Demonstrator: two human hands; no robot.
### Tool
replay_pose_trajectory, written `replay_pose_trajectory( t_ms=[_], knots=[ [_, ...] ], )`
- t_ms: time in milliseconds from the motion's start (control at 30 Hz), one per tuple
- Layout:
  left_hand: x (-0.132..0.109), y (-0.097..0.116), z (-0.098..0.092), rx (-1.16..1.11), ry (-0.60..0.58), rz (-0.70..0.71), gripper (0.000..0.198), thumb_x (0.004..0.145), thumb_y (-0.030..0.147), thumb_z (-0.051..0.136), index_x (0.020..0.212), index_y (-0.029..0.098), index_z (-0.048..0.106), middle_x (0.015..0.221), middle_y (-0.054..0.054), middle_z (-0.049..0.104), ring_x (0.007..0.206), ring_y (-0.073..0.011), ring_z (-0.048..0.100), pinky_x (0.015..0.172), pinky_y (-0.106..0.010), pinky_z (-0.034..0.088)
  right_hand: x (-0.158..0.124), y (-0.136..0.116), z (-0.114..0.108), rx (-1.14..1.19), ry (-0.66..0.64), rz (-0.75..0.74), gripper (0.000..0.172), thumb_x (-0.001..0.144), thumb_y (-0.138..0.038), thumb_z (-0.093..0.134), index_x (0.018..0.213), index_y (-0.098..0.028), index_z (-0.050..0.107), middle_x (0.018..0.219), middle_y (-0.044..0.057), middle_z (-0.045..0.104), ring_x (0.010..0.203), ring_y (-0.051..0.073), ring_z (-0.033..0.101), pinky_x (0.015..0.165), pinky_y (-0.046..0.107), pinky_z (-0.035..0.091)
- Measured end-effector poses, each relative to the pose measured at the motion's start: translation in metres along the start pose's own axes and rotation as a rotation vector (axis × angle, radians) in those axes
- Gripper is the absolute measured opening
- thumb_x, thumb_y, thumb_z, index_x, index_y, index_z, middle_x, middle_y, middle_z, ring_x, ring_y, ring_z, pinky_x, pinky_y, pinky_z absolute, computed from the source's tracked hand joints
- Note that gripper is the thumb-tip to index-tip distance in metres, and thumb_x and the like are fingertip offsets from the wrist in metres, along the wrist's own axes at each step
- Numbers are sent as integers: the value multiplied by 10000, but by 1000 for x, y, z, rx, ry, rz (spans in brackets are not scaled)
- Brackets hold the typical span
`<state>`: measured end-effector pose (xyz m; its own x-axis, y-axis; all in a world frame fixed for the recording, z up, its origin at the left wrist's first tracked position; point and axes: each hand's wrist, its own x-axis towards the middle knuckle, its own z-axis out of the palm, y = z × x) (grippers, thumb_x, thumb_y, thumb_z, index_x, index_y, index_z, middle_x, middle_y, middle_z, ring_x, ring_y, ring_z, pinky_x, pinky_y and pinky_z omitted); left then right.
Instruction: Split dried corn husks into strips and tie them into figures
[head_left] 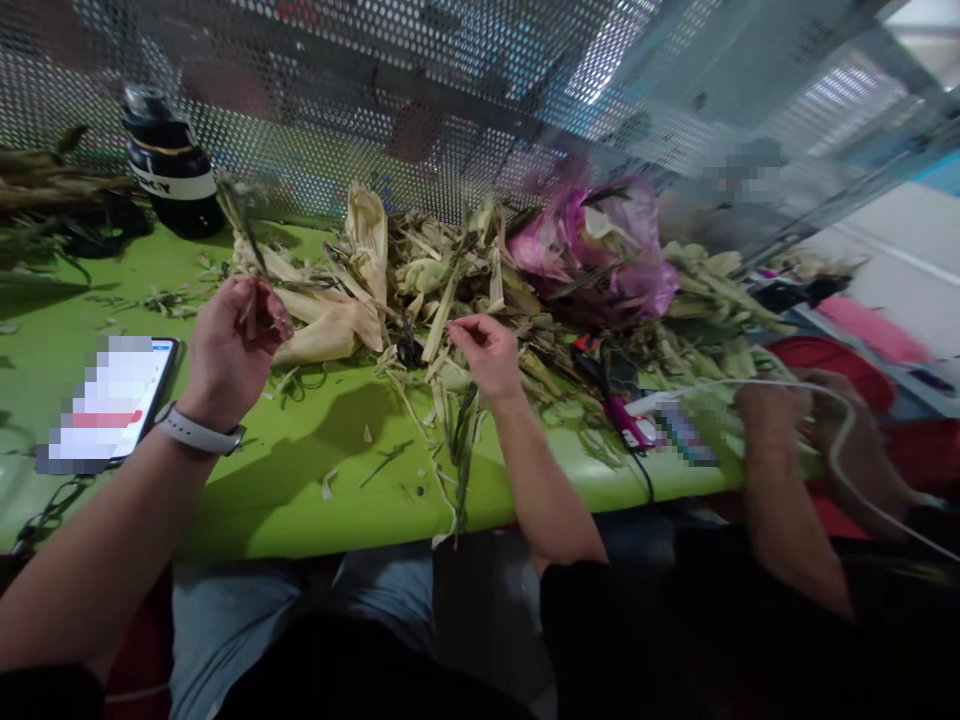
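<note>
Left hand [229, 350]: raised with fingers curled inward, near a pale husk [322, 330]; cannot tell whether gripping a scrap.
Right hand [491, 355]: thumb and fingertips drawn close, beside a narrow leaf strip [442, 318]; cannot tell whether pinching it.
Husk pile [424, 280]: heaped along the back of the green table [277, 515], before a perforated panel [322, 110].
Pink bag [592, 250]: among the husks, right of centre.
Phone [146, 390]: on the table, beside the left wrist.
Bottle [172, 170]: upright, back left.
</note>
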<state>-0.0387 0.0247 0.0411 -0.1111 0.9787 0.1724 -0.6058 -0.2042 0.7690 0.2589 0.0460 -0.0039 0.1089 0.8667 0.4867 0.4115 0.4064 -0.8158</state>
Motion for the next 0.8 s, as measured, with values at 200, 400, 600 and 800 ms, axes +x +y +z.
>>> replay_pose_trajectory(
  t_ms=[200,400,600,800],
  knots=[
    [-4,-5,0,91,-69,62,211,941,124,432,805,159,590,603,14,513,493,-78,442,485,-196,369,-19,-35,56,-299,-669,-313,142,889,-285,606,900,-175,695,898,54,656,820,151,591,758,285,453],
    [-2,-8,-4,105,-62,100,169,935,188,515,780,189,582,575,37,435,478,-78,377,462,-193,339,-23,-40,132,-488,-827,-371,331,841,-367,678,1093,-157,640,1038,100,606,937,203,559,828,324,434],
    [3,-10,-9,109,-4,90,148,927,212,538,784,191,570,599,36,472,477,-67,411,457,-176,361,-6,-51,114,-110,-999,-136,155,819,-301,695,845,-155,653,914,52,626,904,175,566,871,352,446],
    [0,-11,-6,129,-33,18,124,920,230,547,807,181,563,620,36,514,463,-57,443,448,-168,368,11,-61,64,527,-821,338,364,715,-459,778,788,-174,564,663,-27,638,666,101,617,746,269,501]
  ],
)
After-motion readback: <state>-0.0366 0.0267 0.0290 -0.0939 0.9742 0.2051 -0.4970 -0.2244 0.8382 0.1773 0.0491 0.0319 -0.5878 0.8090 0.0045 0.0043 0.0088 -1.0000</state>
